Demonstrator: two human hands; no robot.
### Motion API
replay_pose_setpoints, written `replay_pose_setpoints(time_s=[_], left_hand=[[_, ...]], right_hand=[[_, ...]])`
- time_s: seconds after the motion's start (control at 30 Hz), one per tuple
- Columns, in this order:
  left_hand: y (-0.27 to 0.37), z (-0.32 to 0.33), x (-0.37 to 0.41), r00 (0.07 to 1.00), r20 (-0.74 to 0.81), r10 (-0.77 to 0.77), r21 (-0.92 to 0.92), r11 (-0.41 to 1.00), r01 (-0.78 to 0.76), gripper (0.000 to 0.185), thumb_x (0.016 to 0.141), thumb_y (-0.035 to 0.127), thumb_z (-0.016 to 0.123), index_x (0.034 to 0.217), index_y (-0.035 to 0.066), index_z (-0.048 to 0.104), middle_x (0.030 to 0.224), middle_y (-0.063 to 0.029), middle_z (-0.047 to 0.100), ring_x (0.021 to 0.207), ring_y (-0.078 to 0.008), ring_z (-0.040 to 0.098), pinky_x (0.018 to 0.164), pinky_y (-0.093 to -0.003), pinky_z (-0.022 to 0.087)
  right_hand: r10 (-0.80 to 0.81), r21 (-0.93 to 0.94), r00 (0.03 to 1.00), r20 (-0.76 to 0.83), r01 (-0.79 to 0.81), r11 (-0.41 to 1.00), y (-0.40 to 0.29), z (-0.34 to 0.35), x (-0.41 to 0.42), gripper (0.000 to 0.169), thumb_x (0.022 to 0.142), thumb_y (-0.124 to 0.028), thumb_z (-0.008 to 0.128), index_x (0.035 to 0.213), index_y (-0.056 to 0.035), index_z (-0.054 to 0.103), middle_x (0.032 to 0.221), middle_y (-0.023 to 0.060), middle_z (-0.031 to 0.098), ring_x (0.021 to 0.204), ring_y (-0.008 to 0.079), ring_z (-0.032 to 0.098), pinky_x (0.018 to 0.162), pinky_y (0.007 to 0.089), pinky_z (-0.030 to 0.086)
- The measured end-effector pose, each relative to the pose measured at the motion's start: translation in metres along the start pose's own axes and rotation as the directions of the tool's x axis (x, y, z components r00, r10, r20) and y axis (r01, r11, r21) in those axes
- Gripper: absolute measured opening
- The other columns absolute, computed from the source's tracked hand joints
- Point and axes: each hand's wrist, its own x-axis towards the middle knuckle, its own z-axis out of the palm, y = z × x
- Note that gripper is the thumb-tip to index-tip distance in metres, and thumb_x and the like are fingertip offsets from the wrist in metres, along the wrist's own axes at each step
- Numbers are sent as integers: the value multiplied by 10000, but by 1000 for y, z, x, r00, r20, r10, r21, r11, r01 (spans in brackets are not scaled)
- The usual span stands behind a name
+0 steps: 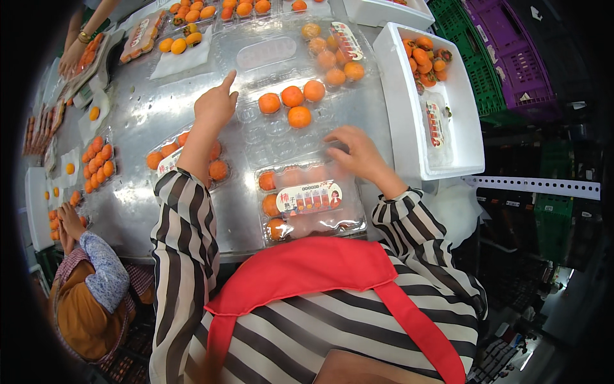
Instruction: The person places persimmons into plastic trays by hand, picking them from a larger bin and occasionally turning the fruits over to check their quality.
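Note:
A clear plastic clamshell tray (276,139) lies before me with its lid (264,29) folded back. Several bare orange persimmons (300,116) sit in its far cups; the near cups hold nothing. My left hand (214,103) hovers left of the tray, index finger extended, with nothing visible in it. At the tray's right edge is my right hand (352,150), thumb and fingers apart, holding nothing that I can see. Nearest my body, a closed persimmon pack (314,201) bears a printed label. Another labelled persimmon pack (218,170) lies partly hidden under my left forearm.
A white foam box (431,165) on the right holds loose persimmons (424,60) and a labelled plastic piece (434,125). More persimmons (333,53) show through clear plastic at the far right. Co-workers' hands (72,221) (72,57) are at the left. Purple crates (515,53) stand beyond the box.

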Motion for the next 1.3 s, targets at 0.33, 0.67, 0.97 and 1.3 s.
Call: replay_pose_setpoints(time_s=[0.33, 0.67, 0.97, 1.3], left_hand=[[-21, -6, -59, 981, -3, 195, -464, 869, -174, 473, 891, 257, 610, 1349, 157, 551, 819, -109, 665, 724, -223, 618, 711, -346, 496], [-16, 8, -117, 974, -12, 224, -680, 713, -172, 667, 861, 158, 636, 1476, 178, 378, 1240, -150, 600, 971, -224, 624, 819, -320, 493], [-25, 30, -116, 898, -177, 403, -402, 803, -440, 749, 736, 120, 719, 1423, 99, 422, 1432, -199, 441, 1352, -341, 398, 1097, -395, 362], [-15, 29, -111, 945, -179, 275, -614, 719, -325, 926, 750, 376, 795, 1491, 94, 316, 1468, -219, 399, 1384, -329, 366, 1123, -416, 320]], right_hand=[[427, 224, 904, 24, -421, 879, -14, -27, -69, 324, 856, -235, 657, 1123, -53, 633, 888, 127, 664, 829, 248, 655, 771, 346, 502], [538, 569, 779, 322, -613, 548, -27, -24, -119, 548, 976, -324, 527, 1422, -32, 402, 879, 101, 661, 769, 160, 649, 732, 283, 523], [305, 890, 952, -24, -119, 441, -24, -45, -56, 601, 994, -435, 456, 1413, -9, 397, 1113, 186, 643, 1024, 250, 639, 866, 366, 529], [492, 917, 852, -181, -35, 398, -23, -28, -44, 606, 969, -343, 550, 1428, -15, 331, 1125, 191, 626, 1022, 281, 639, 854, 382, 527]])
